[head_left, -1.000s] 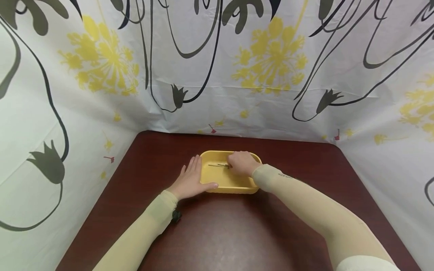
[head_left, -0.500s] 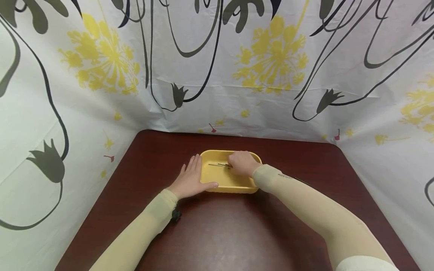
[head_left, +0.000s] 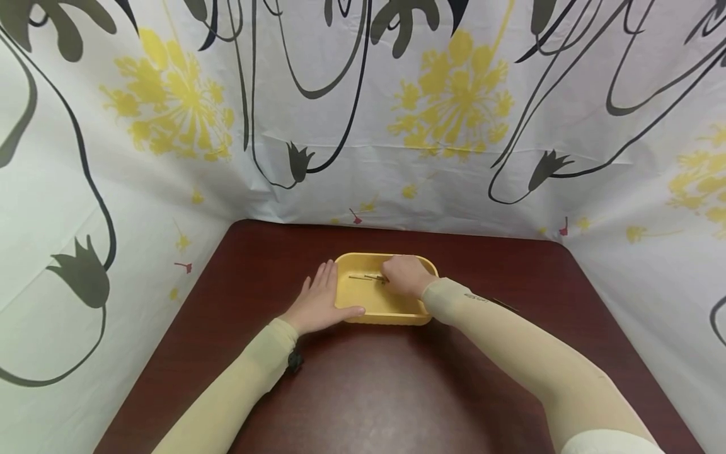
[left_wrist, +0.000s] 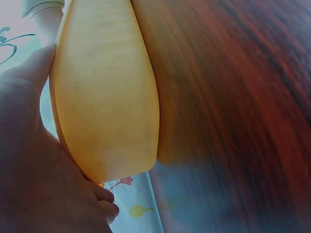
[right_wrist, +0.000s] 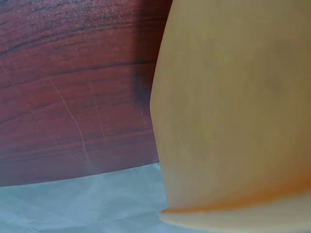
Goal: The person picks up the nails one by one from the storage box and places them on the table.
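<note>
A shallow yellow plastic tray (head_left: 371, 299) rests on the table in the head view. My left hand (head_left: 320, 302) lies along the tray's left end with straight fingers, its thumb over the front rim. The left wrist view shows this hand (left_wrist: 53, 141) against the tray's outer wall (left_wrist: 107, 97). My right hand (head_left: 405, 274) reaches down inside the tray at the right, fingers curled. Several thin dark sticks (head_left: 360, 278) lie in the tray, some ending right at those fingers. The right fingertips are hidden; I cannot tell whether they pinch a stick.
A dark reddish-brown wooden table (head_left: 374, 391) carries the tray. Another thin dark stick (head_left: 505, 304) lies on it, just behind the right forearm. A white sheet (head_left: 351, 126) with flower prints hangs around the back and sides.
The right hand and forearm have shifted very slightly, so more of the thin stick behind the forearm shows. The left hand and the tray stay in place.
</note>
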`<state>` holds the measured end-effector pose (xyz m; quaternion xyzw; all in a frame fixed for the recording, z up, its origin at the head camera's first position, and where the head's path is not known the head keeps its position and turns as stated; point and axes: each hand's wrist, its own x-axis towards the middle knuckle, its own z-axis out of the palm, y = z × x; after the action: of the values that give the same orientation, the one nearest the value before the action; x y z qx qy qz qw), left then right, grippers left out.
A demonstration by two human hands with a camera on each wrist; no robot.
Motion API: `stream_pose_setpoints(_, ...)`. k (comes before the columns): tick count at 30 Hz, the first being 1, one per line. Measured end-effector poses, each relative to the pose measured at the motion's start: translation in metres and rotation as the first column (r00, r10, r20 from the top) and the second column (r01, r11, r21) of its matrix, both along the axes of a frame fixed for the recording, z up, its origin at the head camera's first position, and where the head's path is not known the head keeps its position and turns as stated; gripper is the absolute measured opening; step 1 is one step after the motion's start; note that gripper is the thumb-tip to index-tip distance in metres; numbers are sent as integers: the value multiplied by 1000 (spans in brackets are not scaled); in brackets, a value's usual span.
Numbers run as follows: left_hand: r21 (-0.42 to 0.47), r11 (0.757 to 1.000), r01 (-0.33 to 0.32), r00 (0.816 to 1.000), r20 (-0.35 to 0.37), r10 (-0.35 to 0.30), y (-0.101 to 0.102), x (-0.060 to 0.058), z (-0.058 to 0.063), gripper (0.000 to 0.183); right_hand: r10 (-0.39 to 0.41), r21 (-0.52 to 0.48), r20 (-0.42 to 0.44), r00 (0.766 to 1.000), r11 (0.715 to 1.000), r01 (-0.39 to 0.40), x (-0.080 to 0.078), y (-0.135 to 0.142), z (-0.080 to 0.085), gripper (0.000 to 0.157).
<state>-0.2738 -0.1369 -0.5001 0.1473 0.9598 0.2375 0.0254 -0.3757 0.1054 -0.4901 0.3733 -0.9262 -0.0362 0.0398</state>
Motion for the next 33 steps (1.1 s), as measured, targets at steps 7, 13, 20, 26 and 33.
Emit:
stream_pose_setpoints(7,-14,1000,-2,1000,6,3,1,-1,0,126,-10,16,27,1000,1000,10,1,-1,3,43)
stream_pose_setpoints(13,-17,1000,4,1000,10,-4,1,-1,0,125,-17,16,28,999,1000,16,2,-2,16,47)
stream_pose_setpoints(20,-8,1000,0,1000,-2,0,-1,0,1,126,-14,3,15,1000,1000,14,10,-3,38,37)
stream_pose_setpoints(26,-16,1000,-3,1000,0,3,0,-1,-1,126,10,-48,-41,999,999,-12,19,4,52,26)
stream_pose_setpoints(33,-14,1000,-8,1000,-2,8,0,-1,-1,126,36,-117,-112,993,992,-49,26,21,67,20)
